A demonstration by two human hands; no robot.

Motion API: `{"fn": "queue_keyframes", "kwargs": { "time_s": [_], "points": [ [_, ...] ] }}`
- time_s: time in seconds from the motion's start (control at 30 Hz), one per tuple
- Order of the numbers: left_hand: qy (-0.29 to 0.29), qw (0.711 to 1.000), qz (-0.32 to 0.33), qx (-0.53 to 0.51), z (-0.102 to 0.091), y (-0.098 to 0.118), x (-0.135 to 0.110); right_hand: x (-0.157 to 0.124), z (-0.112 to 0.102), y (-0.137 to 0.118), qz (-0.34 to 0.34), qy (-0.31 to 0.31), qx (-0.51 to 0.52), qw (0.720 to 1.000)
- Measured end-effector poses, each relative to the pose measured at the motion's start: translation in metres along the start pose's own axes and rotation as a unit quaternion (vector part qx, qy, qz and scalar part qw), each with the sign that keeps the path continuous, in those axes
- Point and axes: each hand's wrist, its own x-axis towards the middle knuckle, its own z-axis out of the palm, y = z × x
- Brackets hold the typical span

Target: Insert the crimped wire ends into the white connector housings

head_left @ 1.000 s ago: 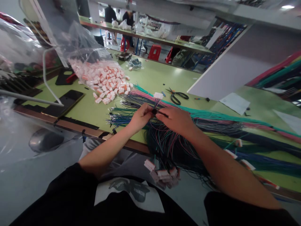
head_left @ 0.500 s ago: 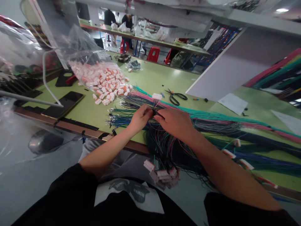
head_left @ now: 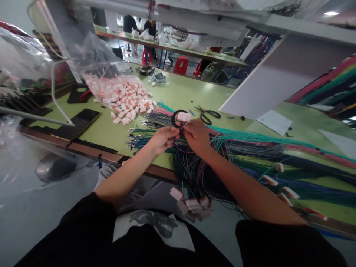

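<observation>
My left hand [head_left: 162,139] and my right hand [head_left: 196,135] meet above the green table [head_left: 116,129], both pinched closed. Between them they hold a thin black wire [head_left: 175,116] bent into a loop, together with a small white connector [head_left: 184,116] at the top of my right fingers. Under my hands lie long bundles of coloured wires [head_left: 250,142], teal, pink, blue and black, running to the right. Wires with white connectors [head_left: 191,204] on their ends hang over the table's near edge toward my lap.
A clear plastic bag spills a heap of white and orange connectors [head_left: 122,96] at the left. Black scissors [head_left: 208,114] lie beyond my hands. A dark phone [head_left: 78,120] and a white paper sheet [head_left: 274,121] rest on the table. People stand at a far bench.
Both hands have lifted off the wire bundles. The black wire now forms a raised loop, and the white connector is up at my right fingertips.
</observation>
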Motion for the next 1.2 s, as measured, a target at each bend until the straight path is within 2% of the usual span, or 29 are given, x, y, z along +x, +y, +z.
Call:
{"fn": "queue_keyframes", "kwargs": {
  "time_s": [0.1, 0.17, 0.23, 0.3, 0.33, 0.43, 0.5, 0.57, 0.6, 0.67, 0.73, 0.83, 0.93, 1.0, 1.07, 1.2],
  "points": [
    [-0.04, 0.997, -0.065, -0.018, -0.003, 0.003, 0.001, -0.001, 0.007, 0.001, 0.038, 0.035, 0.149, 0.987],
    [-0.052, 0.995, -0.077, -0.02, -0.004, 0.003, 0.002, 0.001, 0.007, 0.001, 0.096, 0.003, 0.26, 0.961],
    [-0.048, 0.997, -0.053, -0.021, -0.004, 0.003, 0.002, 0.004, 0.003, 0.001, 0.143, -0.048, 0.356, 0.922],
    [-0.039, 0.999, -0.011, -0.01, -0.003, 0.001, 0.003, 0.007, -0.003, -0.001, 0.168, -0.085, 0.429, 0.883],
    [-0.036, 0.999, 0.015, 0.003, -0.002, -0.001, 0.003, 0.008, -0.005, -0.002, 0.18, -0.085, 0.457, 0.867],
    [0.0, 0.987, 0.136, 0.083, 0.001, -0.006, 0.0, 0.009, -0.008, -0.003, 0.246, -0.04, 0.496, 0.831],
    [0.024, 0.958, 0.231, 0.168, 0.001, -0.009, -0.005, 0.008, -0.008, -0.001, 0.293, -0.013, 0.485, 0.824],
    [0.014, 0.926, 0.283, 0.249, 0.0, -0.01, -0.011, 0.007, -0.01, 0.001, 0.306, -0.003, 0.448, 0.84],
    [-0.006, 0.918, 0.283, 0.277, -0.001, -0.01, -0.014, 0.006, -0.012, 0.002, 0.298, 0.005, 0.42, 0.857],
    [-0.041, 0.924, 0.249, 0.288, 0.0, -0.008, -0.019, 0.004, -0.018, 0.0, 0.267, 0.023, 0.355, 0.896],
    [-0.049, 0.942, 0.209, 0.258, 0.002, -0.005, -0.019, 0.001, -0.022, -0.006, 0.24, 0.035, 0.3, 0.923],
    [-0.007, 0.948, 0.191, 0.253, 0.009, -0.002, -0.015, -0.003, -0.023, -0.016, 0.206, 0.051, 0.242, 0.947],
    [0.057, 0.912, 0.233, 0.331, 0.013, -0.002, -0.011, -0.007, -0.019, -0.019, 0.171, 0.054, 0.216, 0.96],
    [0.09, 0.885, 0.276, 0.363, 0.014, -0.002, -0.01, -0.008, -0.018, -0.016, 0.157, 0.023, 0.213, 0.964],
    [0.109, 0.871, 0.297, 0.375, 0.014, -0.002, -0.01, -0.009, -0.019, -0.012, 0.141, -0.026, 0.18, 0.973],
    [0.117, 0.873, 0.3, 0.365, 0.015, 0.0, -0.01, -0.008, -0.023, -0.005, 0.079, -0.107, 0.07, 0.989]
  ]
}}
